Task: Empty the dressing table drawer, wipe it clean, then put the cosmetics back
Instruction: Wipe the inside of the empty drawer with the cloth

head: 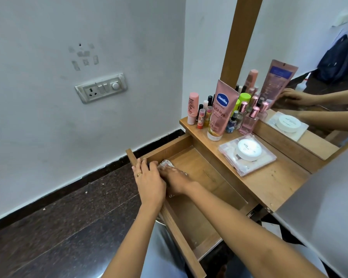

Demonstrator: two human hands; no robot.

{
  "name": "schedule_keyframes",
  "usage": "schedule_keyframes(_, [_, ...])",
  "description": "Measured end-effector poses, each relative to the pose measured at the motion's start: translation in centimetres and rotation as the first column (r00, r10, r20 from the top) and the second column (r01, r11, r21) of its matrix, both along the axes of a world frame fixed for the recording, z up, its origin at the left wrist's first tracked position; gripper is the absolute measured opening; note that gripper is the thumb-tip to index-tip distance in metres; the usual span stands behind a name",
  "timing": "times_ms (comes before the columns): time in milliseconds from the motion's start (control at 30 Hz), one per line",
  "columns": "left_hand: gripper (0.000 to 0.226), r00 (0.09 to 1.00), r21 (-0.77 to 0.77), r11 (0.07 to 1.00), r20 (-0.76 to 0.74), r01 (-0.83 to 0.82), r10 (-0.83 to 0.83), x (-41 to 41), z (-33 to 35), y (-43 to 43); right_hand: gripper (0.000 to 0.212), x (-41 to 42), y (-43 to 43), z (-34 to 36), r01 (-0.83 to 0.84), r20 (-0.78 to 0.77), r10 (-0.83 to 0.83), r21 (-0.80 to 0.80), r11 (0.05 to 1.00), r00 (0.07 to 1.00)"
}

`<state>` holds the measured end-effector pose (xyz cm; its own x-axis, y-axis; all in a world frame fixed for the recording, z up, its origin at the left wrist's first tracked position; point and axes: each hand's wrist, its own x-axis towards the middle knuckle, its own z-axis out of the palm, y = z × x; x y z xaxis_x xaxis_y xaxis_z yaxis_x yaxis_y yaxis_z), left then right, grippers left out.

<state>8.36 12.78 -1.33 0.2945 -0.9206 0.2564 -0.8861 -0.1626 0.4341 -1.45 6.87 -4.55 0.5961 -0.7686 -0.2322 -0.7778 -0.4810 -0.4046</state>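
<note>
**Head view: both hands at the far end of the pulled-out drawer**

The drawer [191, 199] of the dressing table stands pulled well out, its wooden bottom bare apart from what the hands cover. The left hand [149, 182], a ring on one finger, rests on the drawer's front edge with its fingers curled over the rim into the drawer, a loose grip that clenches nothing I can make out. The right hand [177, 180] lies flat inside the drawer, palm down, pressing on a pale crumpled cloth [166, 163] whose edge shows just beyond the fingers; the grip is spread out on the cloth, not clenched around it.

The cosmetics stand out on the worktop [269, 181]: a pink Vaseline tube [221, 111] upright, a pink bottle [192, 108] near the corner, small perfume bottles [249, 121] beside the mirror [309, 67], and a white round jar [249, 149] resting on a clear flat case [247, 157]
</note>
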Motion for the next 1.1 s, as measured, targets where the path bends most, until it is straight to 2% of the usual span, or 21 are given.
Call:
schedule_keyframes(233, [0.047,1.000,0.026,1.000,0.014,0.009,-0.010,-0.1,0.1,0.0,0.049,-3.4,3.2,0.6,-0.060,-0.018,0.059,-0.042,0.997,0.998])
schedule_keyframes(600, [0.050,0.996,0.020,1.000,-0.082,0.024,-0.023,0.1,0.3,0.1,0.062,-7.0,6.1,0.8,-0.174,-0.040,0.173,-0.019,0.985,0.984])
schedule_keyframes(667, [0.049,0.997,0.024,0.999,-0.081,0.021,-0.019,0.0,0.3,0.0,0.060,-7.0,5.9,1.0,-0.191,-0.057,0.192,0.029,0.981,0.980])
schedule_keyframes(733, [0.049,0.997,0.019,1.000,-0.079,0.021,-0.020,0.0,0.4,-0.1,0.048,-6.8,4.9,1.7,-0.199,-0.012,0.202,0.136,0.971,0.979])
schedule_keyframes(767, [0.049,0.997,0.020,1.000,-0.079,0.022,-0.020,0.1,0.4,-0.1,0.041,-6.6,4.2,2.2,-0.168,0.048,0.162,0.179,0.969,0.986])
schedule_keyframes(833, [0.050,0.996,0.016,1.000,-0.082,0.018,-0.017,0.1,0.4,-0.1,0.027,-5.9,2.7,2.4,-0.018,0.189,-0.020,0.198,0.980,0.982])
schedule_keyframes(933, [0.051,0.996,-0.012,1.000,-0.093,0.006,-0.007,0.1,0.4,0.0,0.021,-4.3,0.6,1.7,0.284,0.356,-0.317,0.145,0.948,0.879])
schedule_keyframes(1000, [0.049,0.992,-0.036,0.999,-0.126,-0.015,0.010,-0.1,0.3,0.0,0.025,-3.1,-0.4,1.2,0.389,0.355,-0.413,0.141,0.911,0.839])
schedule_keyframes(1100, [0.048,0.986,-0.069,0.997,-0.165,-0.039,0.027,-0.2,0.3,0.0,0.032,-1.6,-1.3,0.1,0.425,0.299,-0.446,0.135,0.895,0.844])
